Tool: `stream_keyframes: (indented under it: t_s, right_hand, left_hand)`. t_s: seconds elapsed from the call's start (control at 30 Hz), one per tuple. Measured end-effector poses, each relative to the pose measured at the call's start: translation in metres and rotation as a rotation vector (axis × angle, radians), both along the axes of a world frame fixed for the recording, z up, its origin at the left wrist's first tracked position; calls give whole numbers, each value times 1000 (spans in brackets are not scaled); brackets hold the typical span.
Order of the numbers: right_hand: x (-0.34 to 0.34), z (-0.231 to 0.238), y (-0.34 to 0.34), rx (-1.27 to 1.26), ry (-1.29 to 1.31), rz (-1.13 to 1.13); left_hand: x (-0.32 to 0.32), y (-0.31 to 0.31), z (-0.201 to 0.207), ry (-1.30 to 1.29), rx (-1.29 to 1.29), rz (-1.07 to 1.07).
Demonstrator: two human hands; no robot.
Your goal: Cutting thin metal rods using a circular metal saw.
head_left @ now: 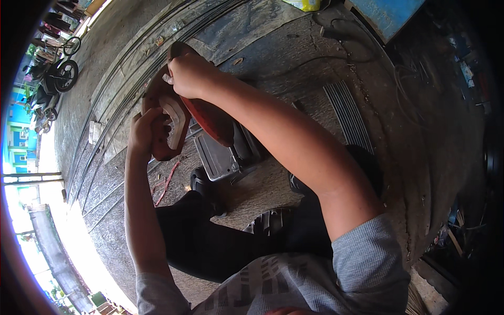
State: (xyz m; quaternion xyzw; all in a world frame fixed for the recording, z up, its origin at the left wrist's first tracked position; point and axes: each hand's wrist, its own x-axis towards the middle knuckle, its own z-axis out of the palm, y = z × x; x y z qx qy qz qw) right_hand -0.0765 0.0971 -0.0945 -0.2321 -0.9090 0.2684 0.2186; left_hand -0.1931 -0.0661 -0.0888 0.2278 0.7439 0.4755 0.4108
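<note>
A reddish cut-off saw (212, 119) stands on the floor in front of me, above a dark metal base (216, 160). My left hand (143, 132) is closed around the saw's looped handle (181, 122), with its fingers through the loop. Farther up, my right hand (190, 76) is closed against the top of the saw's body, its fingers bent over the edge. What exactly lies under those fingers is hidden by the hand. My right forearm crosses above part of the saw and base.
Long thin metal rods (100, 131) run along the floor at the left. A bundle of short grey strips (349, 113) lies to the right. A blue metal box (388, 18) stands at the far right. Red cord (167, 184) lies near my knee. Motorbikes (60, 79) are parked at the far left.
</note>
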Motion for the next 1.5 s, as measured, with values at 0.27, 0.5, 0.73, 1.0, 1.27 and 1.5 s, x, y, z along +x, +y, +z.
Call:
stream_keyframes:
  t_s: [0.27,0.5,0.73,1.0,1.27,1.5]
  right_hand:
    - [0,-2,-1,-43,52,-21]
    - [2,5,-5,-130,-68,-19]
    - [-6,-39,-51,217,240,-177]
    - [-2,-44,-50,301,287,-197]
    - [2,-43,-41,278,326,-104]
    - [24,-57,30,608,433,98]
  left_hand:
    - [0,0,-3,-41,10,4]
    - [4,-1,1,-2,33,14]
    - [1,2,-4,-81,126,9]
    - [8,-1,-4,-81,118,24]
    - [11,-3,8,37,59,-8]
    - [14,2,11,23,84,-20]
